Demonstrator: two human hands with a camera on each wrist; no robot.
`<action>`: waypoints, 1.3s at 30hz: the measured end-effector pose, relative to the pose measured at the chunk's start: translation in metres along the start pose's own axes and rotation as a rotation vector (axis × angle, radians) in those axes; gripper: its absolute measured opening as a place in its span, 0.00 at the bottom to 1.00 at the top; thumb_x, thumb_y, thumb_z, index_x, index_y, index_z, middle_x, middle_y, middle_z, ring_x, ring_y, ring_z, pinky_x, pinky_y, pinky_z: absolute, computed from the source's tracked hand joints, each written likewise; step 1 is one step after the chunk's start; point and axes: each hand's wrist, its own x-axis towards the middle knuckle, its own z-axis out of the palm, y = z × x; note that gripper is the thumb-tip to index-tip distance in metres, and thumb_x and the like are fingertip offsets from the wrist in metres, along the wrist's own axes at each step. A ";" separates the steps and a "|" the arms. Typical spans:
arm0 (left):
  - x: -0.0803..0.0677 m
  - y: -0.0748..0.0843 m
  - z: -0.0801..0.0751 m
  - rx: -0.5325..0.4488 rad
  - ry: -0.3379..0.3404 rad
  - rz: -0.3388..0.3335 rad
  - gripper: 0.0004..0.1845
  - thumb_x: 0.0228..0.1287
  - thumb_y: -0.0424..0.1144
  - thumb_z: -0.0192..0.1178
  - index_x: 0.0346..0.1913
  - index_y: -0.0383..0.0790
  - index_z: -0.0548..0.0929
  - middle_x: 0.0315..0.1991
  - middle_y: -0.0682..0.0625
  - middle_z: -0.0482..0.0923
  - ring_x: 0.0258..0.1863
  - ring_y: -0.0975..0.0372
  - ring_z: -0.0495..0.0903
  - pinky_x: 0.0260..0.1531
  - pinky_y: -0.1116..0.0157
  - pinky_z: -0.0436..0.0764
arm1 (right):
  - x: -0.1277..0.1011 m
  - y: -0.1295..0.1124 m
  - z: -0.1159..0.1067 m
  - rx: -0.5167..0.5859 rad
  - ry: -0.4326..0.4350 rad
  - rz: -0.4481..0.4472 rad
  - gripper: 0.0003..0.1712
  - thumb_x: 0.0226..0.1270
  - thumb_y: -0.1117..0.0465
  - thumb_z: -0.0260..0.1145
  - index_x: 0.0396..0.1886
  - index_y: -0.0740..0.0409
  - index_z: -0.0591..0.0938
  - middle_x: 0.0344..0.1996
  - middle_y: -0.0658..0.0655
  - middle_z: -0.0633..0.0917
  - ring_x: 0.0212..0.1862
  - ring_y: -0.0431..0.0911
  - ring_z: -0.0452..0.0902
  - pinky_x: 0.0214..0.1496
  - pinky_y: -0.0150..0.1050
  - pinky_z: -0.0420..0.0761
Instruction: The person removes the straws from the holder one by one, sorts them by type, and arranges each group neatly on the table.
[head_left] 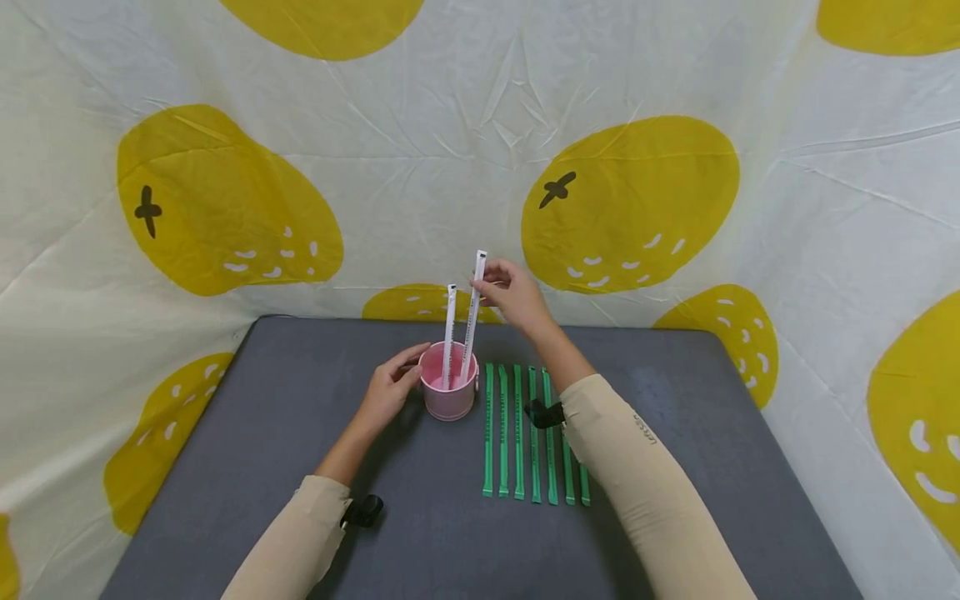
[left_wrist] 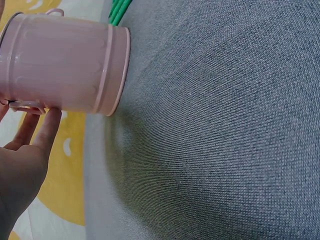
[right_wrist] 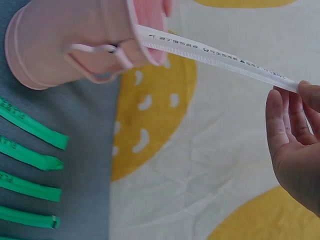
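A pink bucket (head_left: 450,406) with small side handles stands upright on the dark grey table. At its left side, my left hand (head_left: 392,387) holds it near the rim; in the left wrist view, fingers (left_wrist: 49,131) touch its wall by the handle. My right hand (head_left: 510,293), raised above the bucket, pinches the upper part of a white paper-wrapped straw (head_left: 472,321) between thumb and fingers. This straw slants, its lower end inside the bucket. A second white wrapped straw (head_left: 449,325) stands in the bucket beside it. Dark print runs along the held wrapper (right_wrist: 215,56).
Right of the bucket, several long, thin green wrapped sticks (head_left: 518,433) lie side by side on the table (head_left: 300,417), partly under the right forearm. A white cloth with yellow fruit shapes (head_left: 435,208) hangs behind the table.
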 end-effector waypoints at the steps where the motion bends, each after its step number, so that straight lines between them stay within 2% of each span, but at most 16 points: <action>1: 0.000 0.000 0.000 -0.001 0.002 -0.001 0.21 0.76 0.26 0.54 0.69 0.28 0.75 0.58 0.25 0.78 0.40 0.59 0.82 0.40 0.73 0.81 | 0.000 -0.002 -0.003 0.010 0.003 -0.013 0.15 0.73 0.66 0.67 0.54 0.70 0.80 0.46 0.69 0.85 0.39 0.46 0.85 0.51 0.52 0.87; 5: -0.001 0.001 0.000 -0.017 0.005 -0.005 0.21 0.75 0.26 0.55 0.69 0.33 0.77 0.58 0.28 0.80 0.42 0.51 0.82 0.41 0.69 0.82 | 0.000 -0.014 -0.013 0.054 0.012 -0.064 0.16 0.72 0.67 0.68 0.55 0.72 0.80 0.41 0.62 0.85 0.36 0.41 0.84 0.49 0.49 0.88; 9: -0.001 0.001 0.000 -0.018 -0.001 -0.004 0.21 0.76 0.28 0.56 0.69 0.34 0.78 0.58 0.30 0.81 0.42 0.50 0.82 0.43 0.65 0.83 | 0.002 -0.025 -0.025 0.121 0.035 -0.105 0.16 0.71 0.69 0.68 0.54 0.74 0.79 0.37 0.53 0.85 0.36 0.40 0.85 0.45 0.41 0.89; 14: -0.001 0.002 -0.001 -0.010 -0.001 -0.009 0.21 0.76 0.30 0.56 0.69 0.35 0.78 0.57 0.32 0.81 0.42 0.53 0.82 0.44 0.65 0.84 | 0.002 -0.042 -0.041 0.172 0.065 -0.145 0.16 0.71 0.70 0.68 0.54 0.75 0.78 0.37 0.55 0.85 0.36 0.40 0.85 0.41 0.35 0.89; 19: -0.001 0.001 -0.001 -0.016 0.003 -0.009 0.21 0.76 0.30 0.56 0.69 0.34 0.77 0.58 0.31 0.81 0.43 0.49 0.82 0.43 0.68 0.83 | -0.002 -0.053 -0.061 0.208 0.084 -0.140 0.13 0.70 0.69 0.69 0.52 0.70 0.80 0.37 0.54 0.85 0.36 0.41 0.86 0.42 0.34 0.88; 25: -0.001 0.002 -0.003 -0.018 0.005 -0.009 0.21 0.76 0.30 0.57 0.69 0.35 0.77 0.57 0.32 0.81 0.40 0.58 0.82 0.43 0.66 0.83 | -0.008 -0.054 -0.083 0.249 0.108 -0.152 0.10 0.68 0.71 0.70 0.47 0.62 0.84 0.35 0.54 0.86 0.35 0.42 0.87 0.42 0.36 0.89; 31: -0.001 0.001 -0.004 -0.015 -0.006 0.003 0.22 0.76 0.28 0.55 0.70 0.30 0.75 0.60 0.28 0.79 0.43 0.53 0.83 0.44 0.64 0.85 | -0.018 -0.039 -0.104 0.157 0.127 -0.123 0.10 0.69 0.68 0.70 0.49 0.62 0.84 0.36 0.54 0.86 0.35 0.41 0.87 0.41 0.33 0.88; 39: -0.001 -0.001 -0.002 -0.016 -0.008 -0.002 0.22 0.76 0.28 0.55 0.70 0.34 0.76 0.60 0.31 0.80 0.48 0.44 0.82 0.43 0.75 0.80 | -0.039 0.001 -0.132 -0.044 0.125 0.015 0.19 0.73 0.65 0.67 0.59 0.70 0.79 0.36 0.48 0.85 0.36 0.35 0.86 0.41 0.30 0.87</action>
